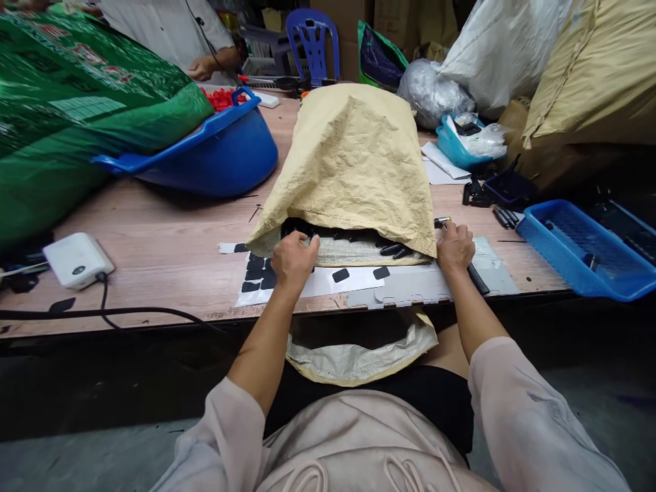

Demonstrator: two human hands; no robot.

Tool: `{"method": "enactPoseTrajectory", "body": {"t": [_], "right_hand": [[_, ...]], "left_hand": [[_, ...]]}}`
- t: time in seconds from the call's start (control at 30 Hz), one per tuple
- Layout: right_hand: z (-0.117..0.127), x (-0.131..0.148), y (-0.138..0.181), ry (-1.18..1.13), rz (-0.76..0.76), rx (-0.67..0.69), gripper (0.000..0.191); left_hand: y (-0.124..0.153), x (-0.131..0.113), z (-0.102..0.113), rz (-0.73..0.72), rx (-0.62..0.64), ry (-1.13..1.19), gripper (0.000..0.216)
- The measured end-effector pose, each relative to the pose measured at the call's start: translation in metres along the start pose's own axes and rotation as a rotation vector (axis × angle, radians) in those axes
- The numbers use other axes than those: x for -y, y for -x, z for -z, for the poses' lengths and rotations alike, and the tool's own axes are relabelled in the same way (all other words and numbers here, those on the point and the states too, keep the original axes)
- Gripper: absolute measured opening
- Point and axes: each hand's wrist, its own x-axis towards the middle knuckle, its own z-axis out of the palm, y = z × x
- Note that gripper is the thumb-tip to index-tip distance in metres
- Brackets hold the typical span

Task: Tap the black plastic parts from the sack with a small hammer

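A tan woven sack [366, 157] lies on the table with its mouth towards me. Inside the mouth several black stick-like pieces [394, 250] show against the white lining. My left hand [296, 260] is at the left corner of the mouth, fingers curled inward beside dark pieces; what they grip is hidden. At the sack's right edge my right hand [455, 247] is closed over a black-handled tool [478, 279]. A metallic end sticks out beyond the fingers, and most of the tool is covered. Below the sack lies a white sheet with black stickers [340, 275].
A blue basin [220, 154] with red pieces and a green sack [102, 102] are at left. Nearer stands a white box [78, 260] with a cable. A blue tray [579, 260] sits at the right edge. Another person's hand [203, 67] shows behind the basin.
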Motion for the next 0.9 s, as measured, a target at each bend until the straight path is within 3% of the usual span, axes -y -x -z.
{"method": "enactPoseTrajectory", "body": {"t": [0.07, 0.17, 0.33, 0.47, 0.53, 0.63, 0.7, 0.77, 0.9], "right_hand": [[0.002, 0.002, 0.000, -0.004, -0.003, 0.011, 0.045], [0.005, 0.003, 0.001, -0.001, -0.006, 0.028, 0.044], [0.006, 0.004, 0.001, 0.018, -0.020, 0.043, 0.043], [0.003, 0.003, 0.000, 0.018, -0.016, 0.012, 0.042], [0.002, 0.003, 0.000, 0.019, -0.017, 0.005, 0.041], [0.000, 0.002, 0.000, 0.021, -0.017, 0.006, 0.041], [0.000, 0.003, 0.000, 0.022, -0.018, 0.007, 0.041], [0.000, 0.003, 0.000, 0.024, -0.021, 0.011, 0.041], [0.000, 0.003, 0.000, 0.028, -0.022, 0.021, 0.041]], "left_hand": [[-0.020, -0.004, -0.004, 0.088, 0.020, -0.059, 0.032], [-0.025, -0.008, -0.007, 0.132, 0.085, -0.101, 0.029], [0.016, -0.012, -0.010, 0.087, 0.166, -0.125, 0.024], [0.048, -0.020, -0.013, -0.019, 0.367, -0.076, 0.039], [0.050, -0.021, -0.013, -0.077, 0.384, -0.023, 0.044], [0.038, -0.017, -0.014, -0.310, 0.268, 0.021, 0.025], [0.027, -0.013, -0.019, -0.566, 0.231, 0.003, 0.047], [0.018, -0.012, -0.027, -0.768, 0.280, -0.052, 0.060], [0.012, -0.019, -0.040, -0.876, 0.370, -0.162, 0.060]]}}
